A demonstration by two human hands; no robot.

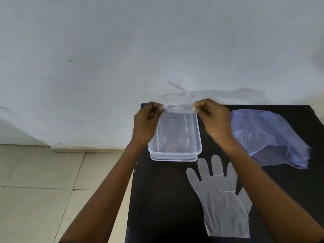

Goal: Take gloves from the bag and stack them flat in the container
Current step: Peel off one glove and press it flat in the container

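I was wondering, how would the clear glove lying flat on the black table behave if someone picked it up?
The clear glove looks like thin film, so it would probably hang limp and fold on itself. It appears very light, so a draught or quick hand could shift it. Lying flush on the black table, its edge may be fiddly to pinch.

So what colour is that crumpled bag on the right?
The bag is a pale, see-through lilac blue, seen against the black table in the head view.

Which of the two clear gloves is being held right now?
The one stretched between both hands above the container's far end; the other glove lies flat on the black table.
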